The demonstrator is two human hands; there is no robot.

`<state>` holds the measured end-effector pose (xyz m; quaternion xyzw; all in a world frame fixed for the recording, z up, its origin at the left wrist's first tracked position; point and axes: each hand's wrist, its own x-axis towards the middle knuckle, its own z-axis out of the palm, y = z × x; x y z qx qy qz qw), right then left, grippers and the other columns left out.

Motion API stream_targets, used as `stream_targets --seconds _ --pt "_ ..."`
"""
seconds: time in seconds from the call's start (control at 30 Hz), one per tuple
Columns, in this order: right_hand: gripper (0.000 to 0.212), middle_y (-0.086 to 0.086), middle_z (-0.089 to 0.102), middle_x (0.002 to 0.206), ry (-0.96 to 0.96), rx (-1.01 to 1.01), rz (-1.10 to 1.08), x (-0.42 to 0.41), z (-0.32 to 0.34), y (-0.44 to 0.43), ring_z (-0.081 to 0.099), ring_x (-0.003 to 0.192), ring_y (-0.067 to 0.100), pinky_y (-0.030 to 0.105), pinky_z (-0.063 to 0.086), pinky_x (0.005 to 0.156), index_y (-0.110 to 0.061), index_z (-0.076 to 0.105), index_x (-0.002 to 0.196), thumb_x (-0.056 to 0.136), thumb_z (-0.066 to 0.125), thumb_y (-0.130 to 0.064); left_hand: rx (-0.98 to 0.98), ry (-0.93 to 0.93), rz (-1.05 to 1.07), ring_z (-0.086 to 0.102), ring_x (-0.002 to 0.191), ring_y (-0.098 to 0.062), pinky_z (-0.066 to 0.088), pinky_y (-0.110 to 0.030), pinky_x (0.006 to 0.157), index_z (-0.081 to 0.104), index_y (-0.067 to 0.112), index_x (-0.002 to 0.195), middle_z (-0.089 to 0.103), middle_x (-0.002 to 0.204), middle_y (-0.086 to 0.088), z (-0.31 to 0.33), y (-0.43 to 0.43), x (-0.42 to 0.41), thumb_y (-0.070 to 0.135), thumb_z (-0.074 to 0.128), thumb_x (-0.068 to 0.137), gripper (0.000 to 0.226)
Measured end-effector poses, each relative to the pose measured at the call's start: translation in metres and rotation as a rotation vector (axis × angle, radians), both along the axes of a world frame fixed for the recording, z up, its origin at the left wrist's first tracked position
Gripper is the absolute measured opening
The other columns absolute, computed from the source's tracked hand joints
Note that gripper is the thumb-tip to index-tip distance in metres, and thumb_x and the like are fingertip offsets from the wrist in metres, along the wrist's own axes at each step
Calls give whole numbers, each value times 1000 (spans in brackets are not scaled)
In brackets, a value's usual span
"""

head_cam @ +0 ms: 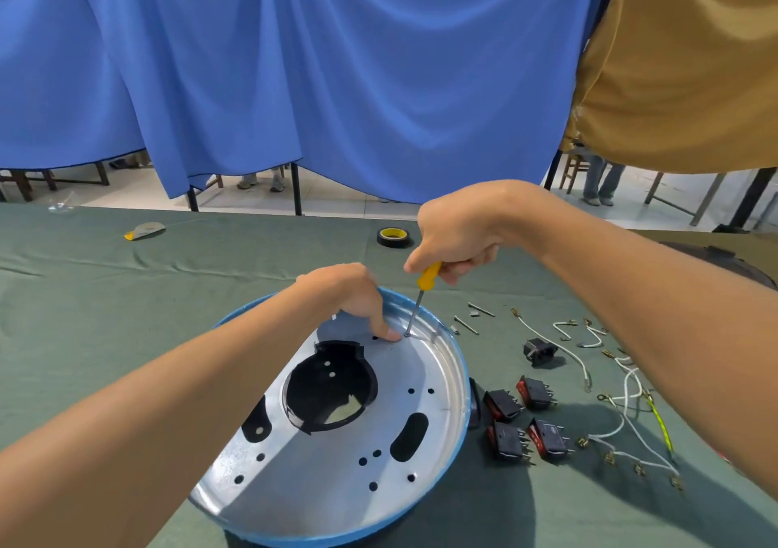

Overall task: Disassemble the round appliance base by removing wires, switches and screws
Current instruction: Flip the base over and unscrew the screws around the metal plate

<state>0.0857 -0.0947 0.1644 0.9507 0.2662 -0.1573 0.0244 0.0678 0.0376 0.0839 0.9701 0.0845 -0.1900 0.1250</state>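
Slip risk
My right fingers (467,267) grip the yellow screwdriver (428,275); my curled left fingers (389,334) press the appliance base (337,484) beside its tip, where a slip might jab.

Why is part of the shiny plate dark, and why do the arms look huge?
Head view: a shadow, probably the arms', lies across the round silver metal appliance base; its far rim glints. The wide-angle lens swells whatever is close.

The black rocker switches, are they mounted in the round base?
No, the four rocker switches lie loose on the green cloth, to the right of the round base.
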Motion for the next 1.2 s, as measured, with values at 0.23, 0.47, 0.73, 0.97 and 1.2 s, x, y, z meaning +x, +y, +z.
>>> stream_targets --seconds 0.23,0.47,0.73,0.97,1.2 --pt "30 -6 60 52 -108 -44 119 -5 5 1 48 54 19 21 41 50 -14 64 65 84 70 -37 -7 -36 23 51 113 -31 41 -47 102 50 19 127 54 123 -5 -4 5 -1 54 79 67 75" --pt "12 2 71 75 -142 63 192 -10 3 7 63 70 18 22 48 55 -21 71 76 72 81 -27 -40 -40 42 50 114 -31 40 -46 102 51 22 128 54 124 -3 -6 8 1 54 80 65 76" --pt "40 -8 62 54 -195 -87 108 -11 4 6 51 53 17 24 41 49 -15 66 60 90 56 -41 -41 -58 28 50 115 -32 42 -47 101 52 21 124 54 124 -5 -8 9 1 56 79 65 74" --pt "13 0 71 75 -230 22 199 -14 6 5 66 78 19 22 45 54 -22 72 80 79 74 -35 -52 -74 38 46 120 -31 40 -46 103 49 23 132 50 131 -4 -8 11 0 57 79 64 82" --pt "34 4 53 66 -314 -4 151 -11 -1 5 47 66 23 29 33 52 -11 59 74 94 51 -37 -67 -73 37 46 120 -31 40 -46 103 49 22 133 50 132 -5 -9 11 1 55 80 65 82"
